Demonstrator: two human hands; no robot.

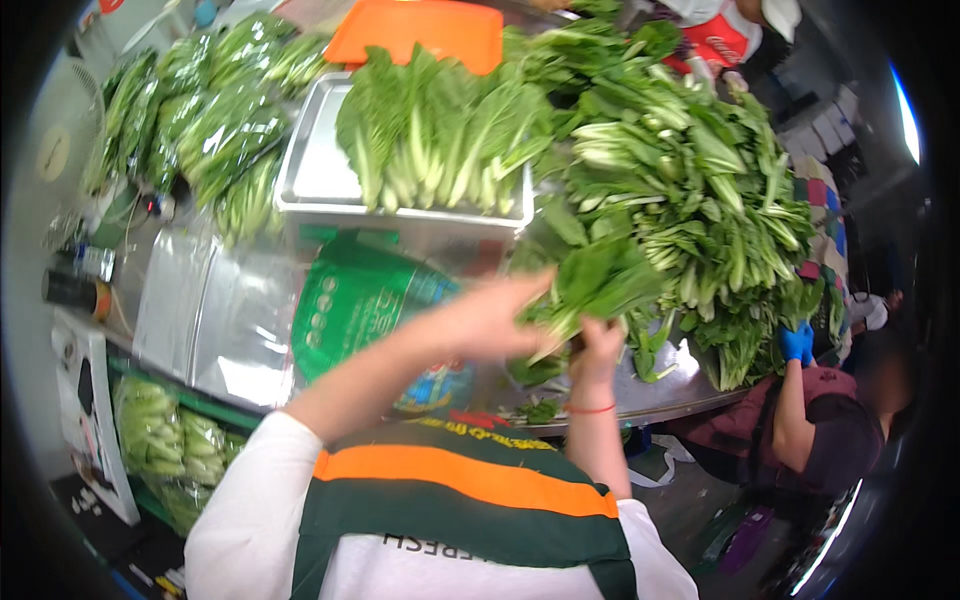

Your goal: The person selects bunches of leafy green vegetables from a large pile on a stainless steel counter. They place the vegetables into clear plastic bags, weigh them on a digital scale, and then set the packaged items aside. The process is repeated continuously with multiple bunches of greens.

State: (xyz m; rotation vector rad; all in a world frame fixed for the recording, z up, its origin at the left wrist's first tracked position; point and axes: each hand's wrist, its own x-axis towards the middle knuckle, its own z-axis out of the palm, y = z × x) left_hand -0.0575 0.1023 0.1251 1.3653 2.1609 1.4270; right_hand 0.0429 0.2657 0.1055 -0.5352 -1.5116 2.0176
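Note:
My right hand [598, 346], with a red string at the wrist, holds a small bunch of leafy greens [606, 277] in front of me, its leaves pointing up and to the right. Beside its pale stems is my left hand [499, 316], blurred; I cannot tell whether its fingers grip them. Further ahead, a metal tray [319, 157] carries a row of similar greens [439, 139] with leaves facing away from me. To the right, a large heap of loose greens [675, 165] covers the metal table [679, 375].
Bagged greens [232, 127] lie at the far left, behind clear plastic bags [206, 307]. A green printed bag [349, 304] is under my left forearm. An orange tray [420, 26] sits at the back. At right, another person's blue-gloved hand [796, 341] touches the heap; more bagged greens [154, 427] are below the table.

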